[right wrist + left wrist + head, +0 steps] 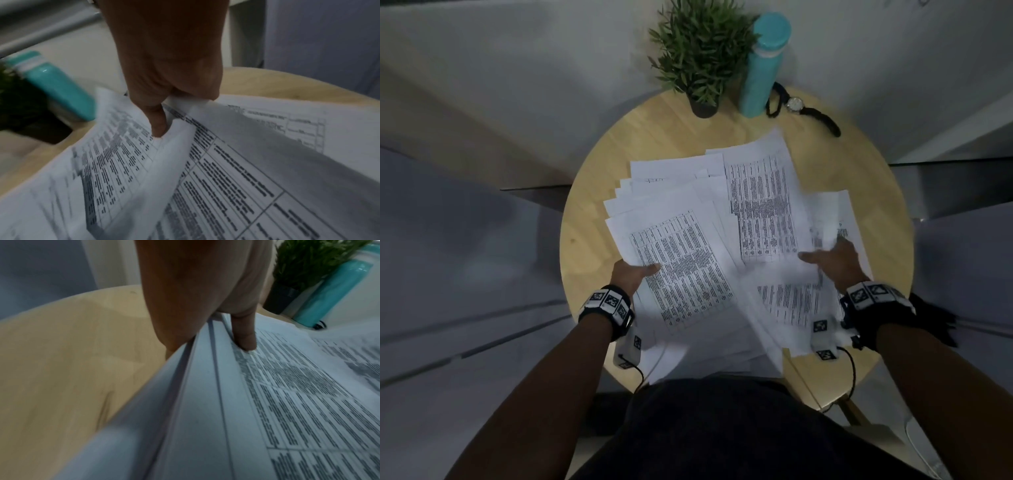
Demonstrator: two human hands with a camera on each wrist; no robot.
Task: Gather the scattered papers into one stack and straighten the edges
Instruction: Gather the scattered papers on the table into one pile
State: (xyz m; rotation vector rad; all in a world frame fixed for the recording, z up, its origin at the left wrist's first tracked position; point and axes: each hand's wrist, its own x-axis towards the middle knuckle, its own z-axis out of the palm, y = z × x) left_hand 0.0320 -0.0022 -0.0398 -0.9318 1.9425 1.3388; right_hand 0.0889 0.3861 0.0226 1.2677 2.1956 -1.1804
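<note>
Several white printed papers (pixel 688 260) lie fanned and overlapping across the round wooden table (pixel 592 192). My left hand (pixel 635 272) grips the left edge of a thick bunch of sheets (pixel 205 402), thumb (pixel 245 337) on top of the printed page and fingers underneath. My right hand (pixel 832 258) pinches sheets on the right side (pixel 205 146); its thumb presses down on a tilted page (pixel 763 205) while other sheets curl up under the palm. Motion blurs the right-hand sheets.
At the table's far edge stand a small potted plant (pixel 702 58) and a teal bottle (pixel 762 65), with a wristwatch (pixel 796 104) beside the bottle. Bare wood shows left of the papers. My dark-clothed lap is at the table's near edge.
</note>
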